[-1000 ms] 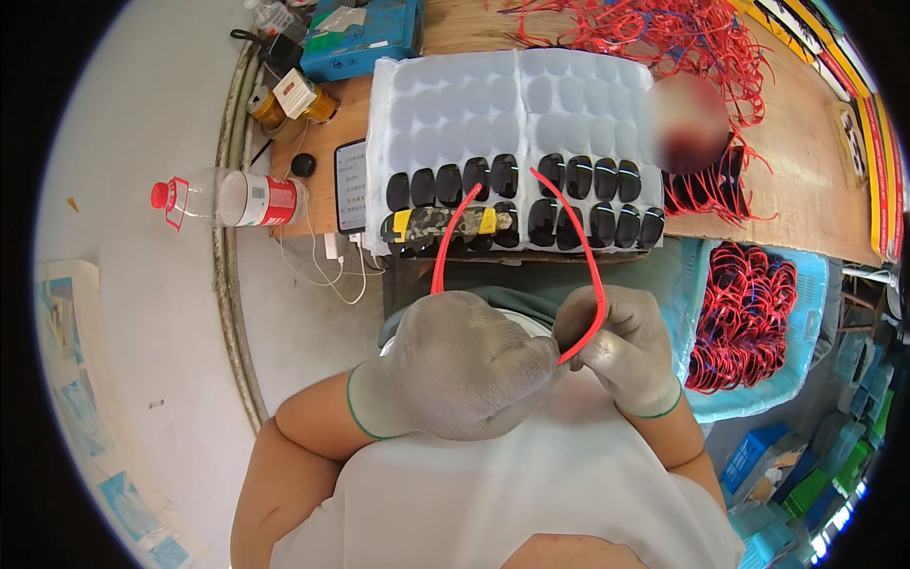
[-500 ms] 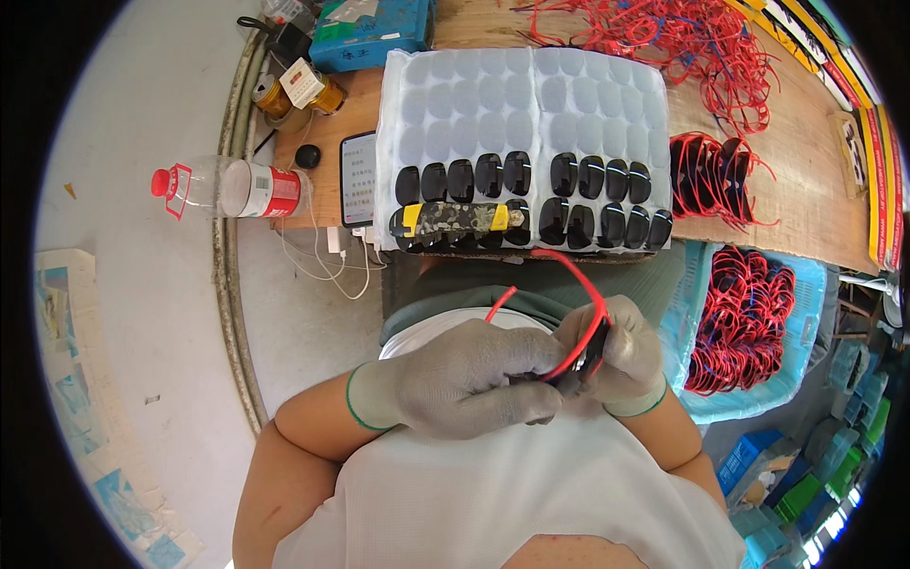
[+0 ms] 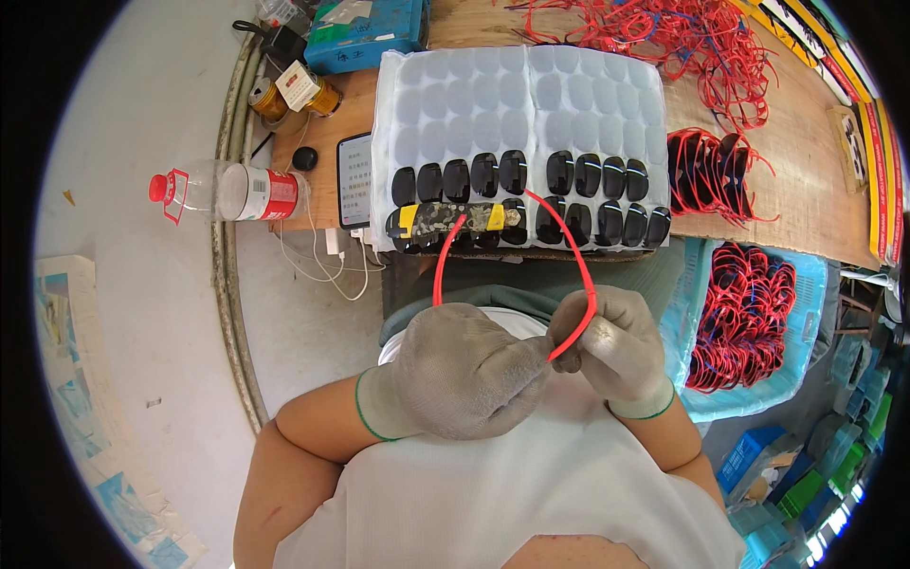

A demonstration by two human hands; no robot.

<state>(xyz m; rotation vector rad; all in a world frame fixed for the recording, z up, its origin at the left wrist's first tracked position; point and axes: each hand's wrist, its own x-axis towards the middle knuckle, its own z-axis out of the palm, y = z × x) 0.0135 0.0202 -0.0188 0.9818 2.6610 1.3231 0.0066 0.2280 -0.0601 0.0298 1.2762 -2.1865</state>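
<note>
Both my hands wear grey gloves and are closed on one red glasses frame (image 3: 579,256) in front of my chest. Its two temple arms point away from me, over the near edge of a white lens tray (image 3: 455,133). My left hand (image 3: 469,375) wraps around the frame's left part and hides it. With fingers and thumb, my right hand (image 3: 616,351) pinches the right side. Whether lenses sit in the frame is hidden. Dark lenses (image 3: 559,173) fill the tray's nearer rows. Across some of them lies a tool with a camouflage-and-yellow handle (image 3: 455,219).
Tangled red frames (image 3: 701,47) lie at the table's far right, near a row of glasses (image 3: 706,175). A blue basket (image 3: 806,332) holding red glasses stands right. At left are a phone (image 3: 354,180), a large bottle (image 3: 256,192), cans (image 3: 268,97) and a blue box (image 3: 370,38).
The glasses frame has turned in my hands, so both temple arms now reach forward over the tray. My left hand has curled over the frame, and the dark lens part seen before is now hidden.
</note>
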